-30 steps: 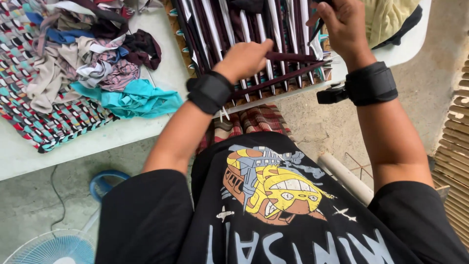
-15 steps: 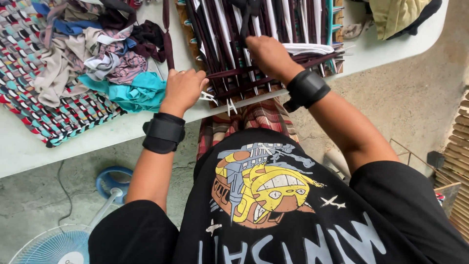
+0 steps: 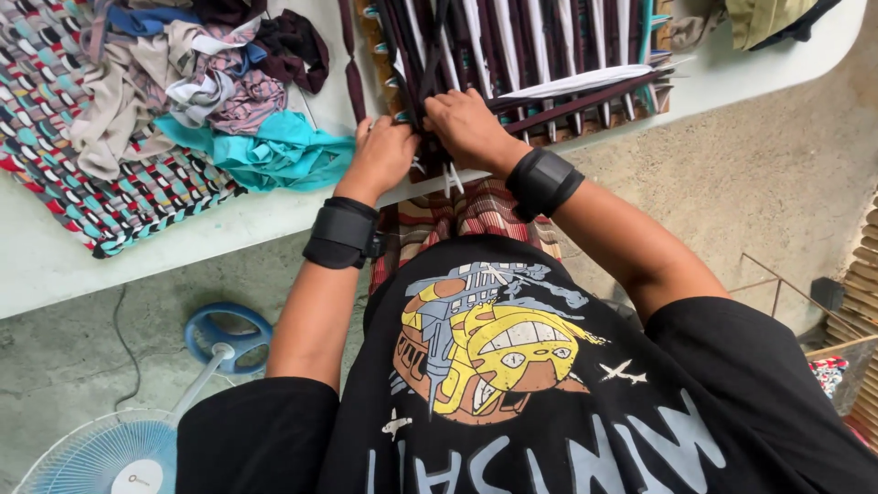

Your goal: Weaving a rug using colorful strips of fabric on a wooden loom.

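A wooden weaving frame strung with dark maroon and white cloth strips lies on the white table. Both my hands meet at the frame's near left corner. My left hand presses its fingers onto the corner strips by the pegs. My right hand pinches a dark strip that runs crosswise to the right over the upright ones. Black wrist bands sit on both forearms.
A heap of loose cloth strips, with a teal piece in front, rests on a finished multicoloured woven mat at the left. A blue floor fan stands under the table. Wooden frames are stacked at the right.
My right hand came down from the frame's far right to its near left corner. My left hand shifted right to meet it, and the view swung left.
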